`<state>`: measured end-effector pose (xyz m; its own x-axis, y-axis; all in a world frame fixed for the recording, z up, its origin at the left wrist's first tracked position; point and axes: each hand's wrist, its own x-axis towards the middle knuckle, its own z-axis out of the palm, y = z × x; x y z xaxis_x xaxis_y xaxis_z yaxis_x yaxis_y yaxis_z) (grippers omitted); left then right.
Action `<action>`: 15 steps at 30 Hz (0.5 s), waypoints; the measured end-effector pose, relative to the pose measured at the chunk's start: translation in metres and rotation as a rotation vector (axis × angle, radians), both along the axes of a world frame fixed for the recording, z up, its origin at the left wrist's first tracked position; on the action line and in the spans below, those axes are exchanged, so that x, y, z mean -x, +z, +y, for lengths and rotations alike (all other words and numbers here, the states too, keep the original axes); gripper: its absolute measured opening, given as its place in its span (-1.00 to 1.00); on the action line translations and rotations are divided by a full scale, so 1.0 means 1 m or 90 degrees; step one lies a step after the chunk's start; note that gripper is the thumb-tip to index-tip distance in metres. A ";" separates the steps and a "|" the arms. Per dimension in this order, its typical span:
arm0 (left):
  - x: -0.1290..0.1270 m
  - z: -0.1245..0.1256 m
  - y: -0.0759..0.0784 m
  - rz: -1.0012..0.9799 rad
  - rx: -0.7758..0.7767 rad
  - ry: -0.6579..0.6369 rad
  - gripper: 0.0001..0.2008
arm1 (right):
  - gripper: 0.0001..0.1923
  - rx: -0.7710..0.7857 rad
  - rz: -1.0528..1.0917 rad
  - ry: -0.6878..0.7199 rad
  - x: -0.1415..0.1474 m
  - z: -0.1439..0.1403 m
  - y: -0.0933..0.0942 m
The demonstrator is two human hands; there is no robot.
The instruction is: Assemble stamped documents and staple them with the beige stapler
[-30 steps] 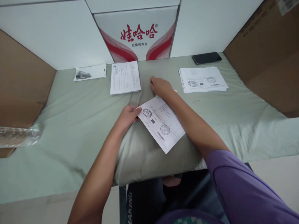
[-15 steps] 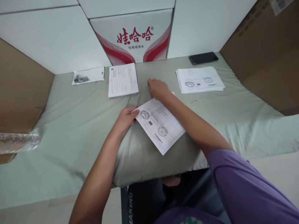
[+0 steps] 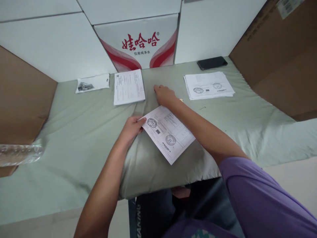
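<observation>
A printed sheet of paper [image 3: 162, 138] with two round black stamps and a small square code lies tilted near the cloth's front edge. My left hand [image 3: 133, 127] pinches its left corner, thumb on top. Across the sheet's far side reaches my right arm, covering part of the print. My right hand [image 3: 164, 96] is closed just beyond the far edge, fingers curled downward; whatever they hold is hidden. A small pale-yellow bit [image 3: 181, 100] peeks out beside the right wrist.
Behind the hands lie a folded paper stack [image 3: 129, 87], a clear packet [image 3: 92, 83] with dark pieces, a stack of stamped sheets [image 3: 209, 86] and a black phone [image 3: 212, 62]. Cardboard boxes [image 3: 22, 96] flank both sides; white cartons [image 3: 138, 43] stand at the back. Plastic wrap [image 3: 21, 154] sits left.
The whole view has shifted slightly, so things appear a little lower and further left. Both hands keep nearly the same places around the sheet.
</observation>
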<state>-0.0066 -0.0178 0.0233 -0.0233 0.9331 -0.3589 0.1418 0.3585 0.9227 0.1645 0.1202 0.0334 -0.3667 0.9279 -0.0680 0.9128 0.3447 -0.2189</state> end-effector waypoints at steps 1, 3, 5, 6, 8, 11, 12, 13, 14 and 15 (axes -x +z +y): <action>0.000 0.000 0.001 0.003 0.000 0.000 -0.73 | -0.55 -0.002 0.001 0.000 0.000 -0.001 0.000; 0.000 0.000 0.002 0.012 -0.001 -0.005 -0.73 | -0.55 -0.006 0.001 -0.007 0.001 -0.002 0.000; 0.000 0.000 0.003 0.015 -0.003 -0.013 -0.73 | -0.55 -0.005 0.003 -0.013 0.002 -0.003 0.000; 0.000 0.001 0.002 0.014 -0.004 -0.016 -0.73 | -0.55 -0.003 0.008 -0.013 0.002 -0.003 0.000; 0.002 0.001 0.000 0.013 -0.007 -0.018 -0.72 | -0.55 -0.001 0.022 -0.010 0.000 -0.002 -0.002; 0.005 0.001 -0.005 0.019 -0.007 -0.025 -0.71 | -0.58 -0.011 0.055 -0.002 -0.004 0.002 -0.006; 0.006 0.001 -0.007 0.021 -0.007 -0.029 -0.70 | -0.60 -0.014 0.065 -0.002 -0.005 0.004 -0.008; 0.007 0.001 -0.008 0.021 -0.007 -0.033 -0.69 | -0.61 -0.017 0.073 -0.003 -0.006 0.006 -0.010; 0.007 0.001 -0.009 0.021 -0.008 -0.036 -0.69 | -0.61 -0.018 0.082 -0.005 -0.007 0.007 -0.011; 0.008 0.001 -0.009 0.021 -0.011 -0.038 -0.68 | -0.62 -0.017 0.091 -0.007 -0.008 0.008 -0.012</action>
<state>-0.0142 -0.0167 0.0146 0.0212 0.9391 -0.3431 0.1922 0.3329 0.9232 0.1728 0.1283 0.0212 -0.3604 0.9328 0.0086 0.8766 0.3419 -0.3386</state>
